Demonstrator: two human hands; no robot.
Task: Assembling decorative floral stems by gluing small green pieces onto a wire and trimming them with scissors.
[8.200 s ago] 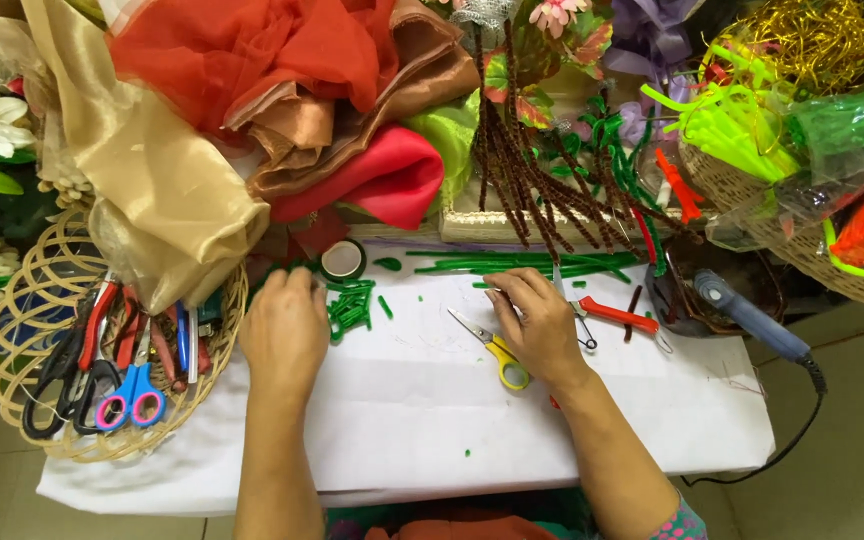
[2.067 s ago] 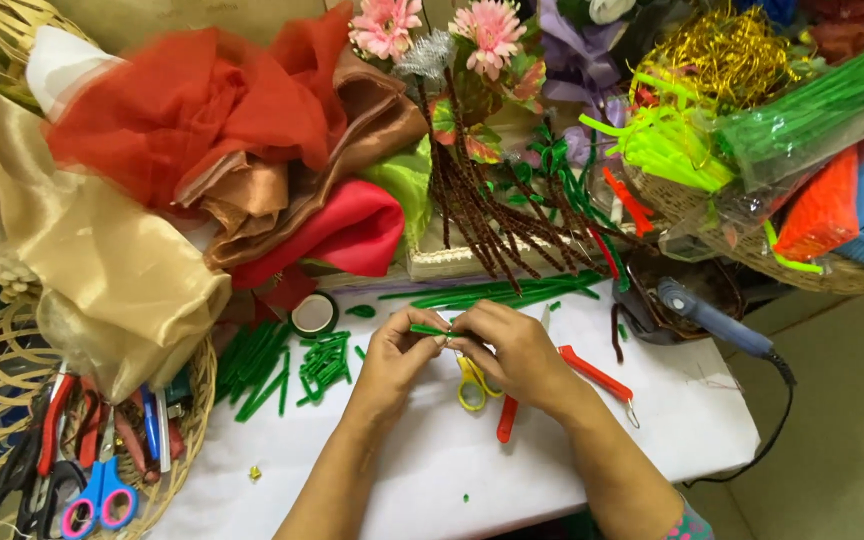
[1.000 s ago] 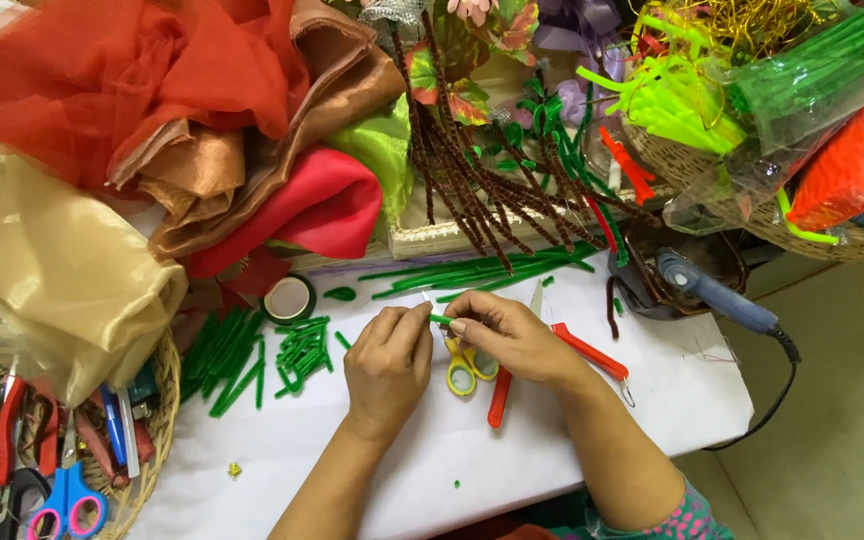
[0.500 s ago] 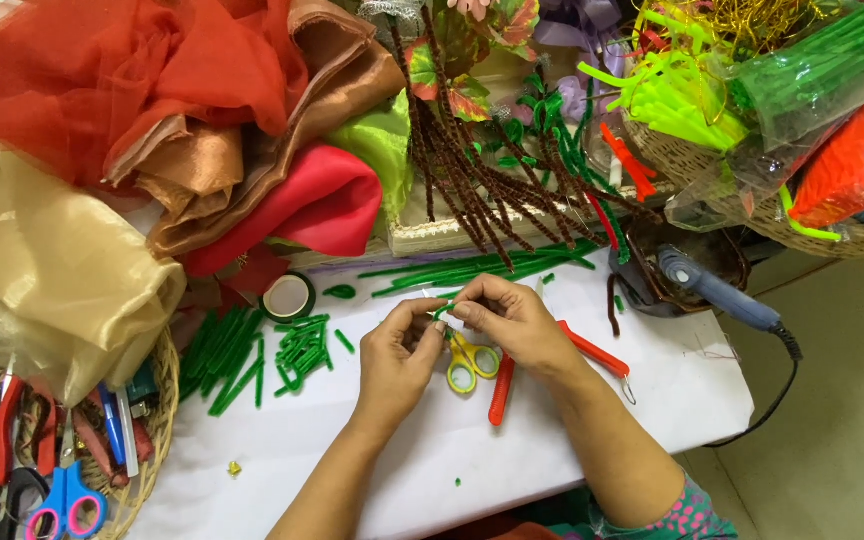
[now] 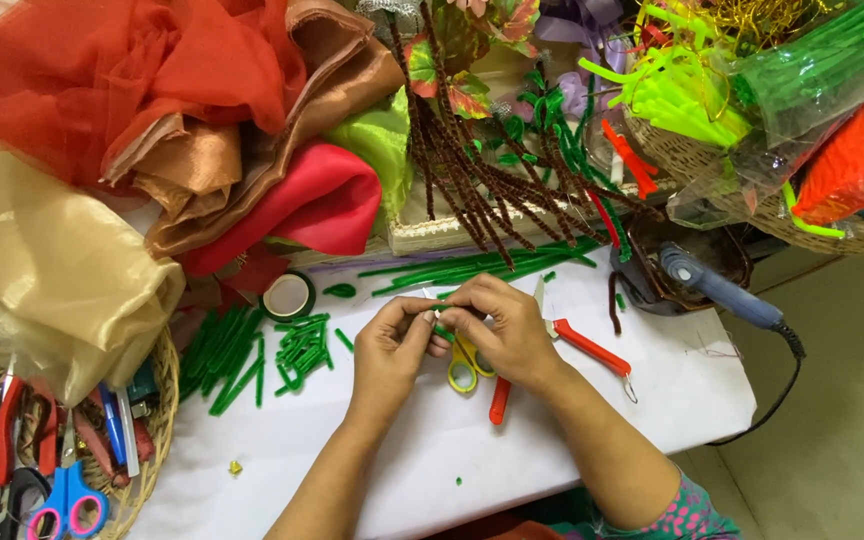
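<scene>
My left hand (image 5: 392,352) and my right hand (image 5: 500,330) meet above the white table sheet (image 5: 382,460). Together they pinch a short green pipe-cleaner piece (image 5: 442,332) between their fingertips. Yellow-handled scissors (image 5: 466,368) lie just under the hands, and red-handled pliers (image 5: 592,350) lie beside my right hand. A pile of cut green pipe-cleaner pieces (image 5: 262,350) lies left of my left hand. Long green pipe cleaners (image 5: 492,265) lie behind the hands.
A tape roll (image 5: 288,296) sits by the green pieces. Heaped red, gold and brown fabric (image 5: 152,130) fills the back left. A wicker basket (image 5: 157,420) holds scissors at left. A brown pipe-cleaner tree (image 5: 472,180) stands behind. A glue gun (image 5: 717,288) lies right, near the table edge.
Both hands stay joined on the green piece and have shifted slightly; earlier still they lay flat on the sheet, apart from each other.
</scene>
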